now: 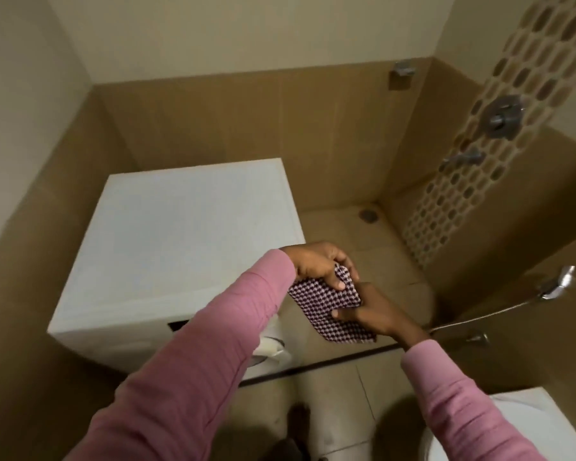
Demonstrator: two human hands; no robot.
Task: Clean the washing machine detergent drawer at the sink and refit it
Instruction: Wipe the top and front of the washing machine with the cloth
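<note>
- Head view: I see the white washing machine (180, 234) filling the left of the scene, against the brown tiled wall, with its top bare.
- A white rounded fixture (526, 424) sits at the near right corner. I cannot tell whether it is the sink.
- The checked cloth (320, 304) hangs between both hands, just right of the machine's near right corner. It looks soft and limp.
- My left hand (316, 264) has its fingers curled over the cloth's far edge, thumb pinching it.
- My right hand (376, 314) takes the near right side of the cloth, thumb pressed on top.
- A dark slot (177, 325) shows on the machine's front, near its top edge. I judge that to be the drawer's housing.
- I cannot see the detergent drawer itself. A white piece (270, 346) below the left forearm may be part of it or of the door.
- Judging by the task, such a drawer would be light, stiff plastic, slick when wet, so I would hold its front face and support it underneath.
</note>
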